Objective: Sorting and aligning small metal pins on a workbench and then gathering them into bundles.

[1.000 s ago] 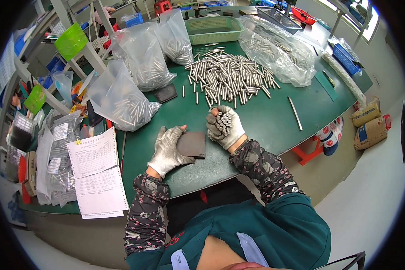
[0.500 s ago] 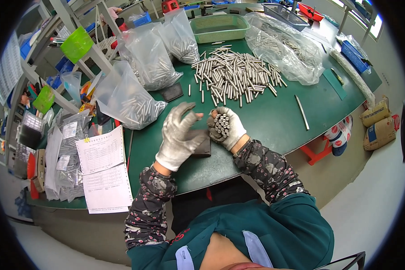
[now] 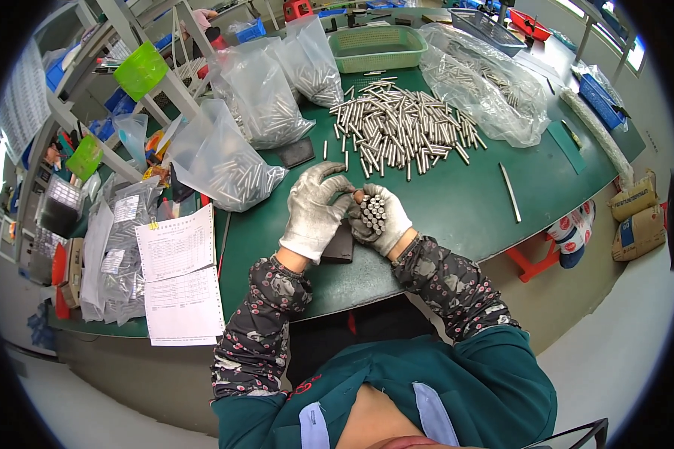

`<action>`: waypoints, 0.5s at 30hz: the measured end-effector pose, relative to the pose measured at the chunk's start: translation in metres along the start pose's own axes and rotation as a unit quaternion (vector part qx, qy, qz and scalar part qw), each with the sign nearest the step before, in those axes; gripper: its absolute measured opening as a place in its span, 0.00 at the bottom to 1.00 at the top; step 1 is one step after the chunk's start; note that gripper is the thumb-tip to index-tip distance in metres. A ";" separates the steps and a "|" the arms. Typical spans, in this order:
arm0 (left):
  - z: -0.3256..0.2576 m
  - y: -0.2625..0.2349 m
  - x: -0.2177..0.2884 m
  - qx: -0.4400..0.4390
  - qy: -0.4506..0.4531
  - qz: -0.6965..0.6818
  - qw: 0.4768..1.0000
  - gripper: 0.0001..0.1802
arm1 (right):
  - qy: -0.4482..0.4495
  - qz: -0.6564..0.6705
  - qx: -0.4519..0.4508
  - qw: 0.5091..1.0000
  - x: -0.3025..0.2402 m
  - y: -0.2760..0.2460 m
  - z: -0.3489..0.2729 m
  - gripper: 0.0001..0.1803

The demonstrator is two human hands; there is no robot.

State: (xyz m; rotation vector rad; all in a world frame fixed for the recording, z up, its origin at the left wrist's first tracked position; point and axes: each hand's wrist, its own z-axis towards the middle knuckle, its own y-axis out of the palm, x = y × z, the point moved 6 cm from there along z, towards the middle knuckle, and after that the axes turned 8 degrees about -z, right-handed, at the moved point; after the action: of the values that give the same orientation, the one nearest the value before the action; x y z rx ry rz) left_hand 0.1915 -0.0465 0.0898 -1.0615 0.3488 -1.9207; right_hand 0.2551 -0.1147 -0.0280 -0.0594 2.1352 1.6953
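My right hand, in a white glove with bare fingertips, is closed round a bundle of metal pins, their round ends facing up. Just left of it is my left hand, gloved the same way. Its fingers are bent but apart, with the tips close to the bundle; I see nothing held in them. Beneath the hands a dark block lies on the green table, partly covered. Beyond the hands spreads a large heap of loose metal pins.
Clear bags of pins stand at the left, near printed sheets. A green basket sits behind the heap, beside a plastic bag of pins. A thin metal strip lies at the right. A red stool stands below the table edge.
My left hand has moved toward the bundle and its spread fingers have bent inward. The right hand still holds the pins, their ends now turned more into view. The whole view has shifted slightly.
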 end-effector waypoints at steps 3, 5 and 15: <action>0.001 0.005 0.001 -0.005 0.016 -0.013 1.000 0.12 | 0.009 -0.001 -0.004 1.000 0.002 0.003 0.000 0.14; 0.001 0.006 0.001 -0.003 0.024 -0.025 0.999 0.12 | -0.003 0.016 0.106 0.994 0.003 0.003 -0.002 0.13; 0.005 0.011 0.001 -0.032 0.039 -0.057 0.997 0.14 | 0.011 0.049 0.117 0.992 0.005 0.013 -0.007 0.13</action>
State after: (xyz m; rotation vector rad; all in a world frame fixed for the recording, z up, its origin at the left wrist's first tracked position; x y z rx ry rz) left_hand 0.2019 -0.0528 0.0868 -1.0707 0.4045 -2.0677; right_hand 0.2448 -0.1162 -0.0163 0.0953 2.3737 1.4876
